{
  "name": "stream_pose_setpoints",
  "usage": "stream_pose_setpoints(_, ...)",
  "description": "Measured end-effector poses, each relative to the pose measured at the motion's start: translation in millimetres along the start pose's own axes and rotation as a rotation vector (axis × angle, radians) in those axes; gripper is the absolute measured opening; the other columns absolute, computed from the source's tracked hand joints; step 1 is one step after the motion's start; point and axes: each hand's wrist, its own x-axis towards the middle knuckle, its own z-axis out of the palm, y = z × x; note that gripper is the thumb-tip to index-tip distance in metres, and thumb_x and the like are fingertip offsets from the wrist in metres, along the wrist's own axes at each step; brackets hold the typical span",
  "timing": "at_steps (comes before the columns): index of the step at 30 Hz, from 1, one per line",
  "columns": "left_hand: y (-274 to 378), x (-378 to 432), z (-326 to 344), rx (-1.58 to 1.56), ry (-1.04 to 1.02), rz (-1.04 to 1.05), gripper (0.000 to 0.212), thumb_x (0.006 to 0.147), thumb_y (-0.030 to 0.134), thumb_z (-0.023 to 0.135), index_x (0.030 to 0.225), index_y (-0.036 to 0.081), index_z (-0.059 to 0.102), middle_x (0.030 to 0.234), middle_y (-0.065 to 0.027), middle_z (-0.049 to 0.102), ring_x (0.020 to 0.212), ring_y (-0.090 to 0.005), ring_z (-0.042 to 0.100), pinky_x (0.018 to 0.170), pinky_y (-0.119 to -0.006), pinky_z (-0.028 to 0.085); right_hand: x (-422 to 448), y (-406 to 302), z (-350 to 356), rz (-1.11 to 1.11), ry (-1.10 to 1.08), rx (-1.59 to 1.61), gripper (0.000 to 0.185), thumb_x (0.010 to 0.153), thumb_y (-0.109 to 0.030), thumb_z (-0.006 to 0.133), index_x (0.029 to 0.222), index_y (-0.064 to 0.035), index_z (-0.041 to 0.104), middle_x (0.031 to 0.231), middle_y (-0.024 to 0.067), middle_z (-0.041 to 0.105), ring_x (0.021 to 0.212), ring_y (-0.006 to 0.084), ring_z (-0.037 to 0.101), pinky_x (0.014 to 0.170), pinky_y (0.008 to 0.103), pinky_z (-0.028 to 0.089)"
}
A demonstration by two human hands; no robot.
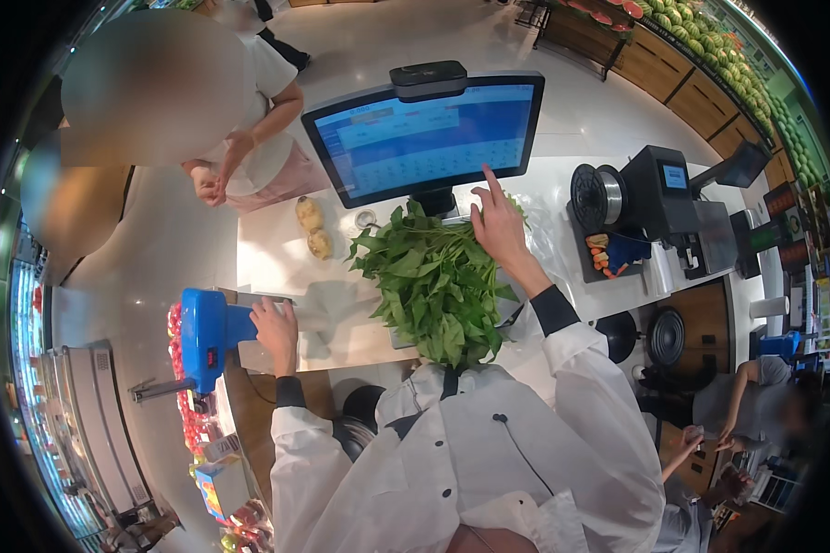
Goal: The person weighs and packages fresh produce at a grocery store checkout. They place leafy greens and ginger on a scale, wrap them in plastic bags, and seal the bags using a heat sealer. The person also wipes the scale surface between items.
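My right hand (503, 228) reaches over a leafy green bunch (432, 276), holding nothing. Its extended index finger is at the lower right of a touchscreen (415, 142); contact is hard to make out. The greens lie on the counter in front of my chest and hide most of what is under them. To the left, my left hand (277, 332) is palm down, fingers apart, beside a blue bench machine (207, 339) with a small red display. Beyond the greens, pale yellow-brown root vegetables (311, 218) rest on the white counter (270, 242).
Across the counter stands a person (263, 117) with hands together. On the right are a wire or film spool (588, 197), a black printer-like machine (657, 193) and a dark tray (595, 273) with orange pieces. Packed red fruit (192, 422) lines the left edge. More people are at lower right.
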Motion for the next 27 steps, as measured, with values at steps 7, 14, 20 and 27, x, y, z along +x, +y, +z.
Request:
stream_pose_setpoints(7, 3.1, 0.6, -1.4, -0.036, 0.016, 0.006, 0.034, 0.089, 0.031, 0.065, 0.105, 0.002, 0.055, 0.107, -0.0153, 0.053, 0.106, -0.0360, 0.052, 0.072, -0.050, 0.055, -1.0, -15.1, -14.2, 0.117, 0.042, 0.182, 0.023, 0.089, -0.007, 0.063, 0.111, -0.0013, 0.059, 0.141, 0.0152, 0.049, 0.084, 0.0292, 0.065, 0.074, 0.0379, 0.054)
stream_pose_setpoints(14, -0.1, -0.5, -3.4, -0.074, 0.030, 0.006, 0.028, 0.089, 0.029, 0.065, 0.102, 0.006, 0.057, 0.104, -0.0137, 0.053, 0.104, -0.0350, 0.053, 0.070, -0.049, 0.055, -78.4, -33.1, -49.5, 0.544, 0.037, 0.481, 0.004, 0.088, -0.003, 0.067, 0.087, -0.0003, 0.064, 0.086, 0.0085, 0.066, 0.074, 0.0171, 0.062, 0.066, 0.0290, 0.049)
stream_pose_setpoints(20, 2.4, 4.2, 4.8, -0.007, 0.020, 0.001, 0.031, 0.090, 0.033, 0.064, 0.102, 0.005, 0.056, 0.106, -0.0155, 0.055, 0.104, -0.0373, 0.054, 0.076, -0.052, 0.052, -166.9, 11.5, -57.2, 0.573, 0.360, 0.353, 0.015, 0.099, -0.015, 0.058, 0.095, -0.0007, 0.060, 0.071, 0.0026, 0.059, 0.060, 0.0074, 0.052, 0.056, 0.0229, 0.044)
stream_pose_setpoints(27, -14.9, 2.2, 16.0, 0.019, 0.042, 0.114, 0.031, 0.089, 0.034, 0.065, 0.104, 0.008, 0.059, 0.105, -0.0159, 0.057, 0.103, -0.0377, 0.055, 0.080, -0.051, 0.049, -263.7, 28.0, -65.5, 1.064, 0.354, 0.743, 0.010, 0.099, -0.011, 0.056, 0.104, -0.0026, 0.059, 0.076, -0.0003, 0.059, 0.067, 0.0052, 0.054, 0.059, 0.0204, 0.043)
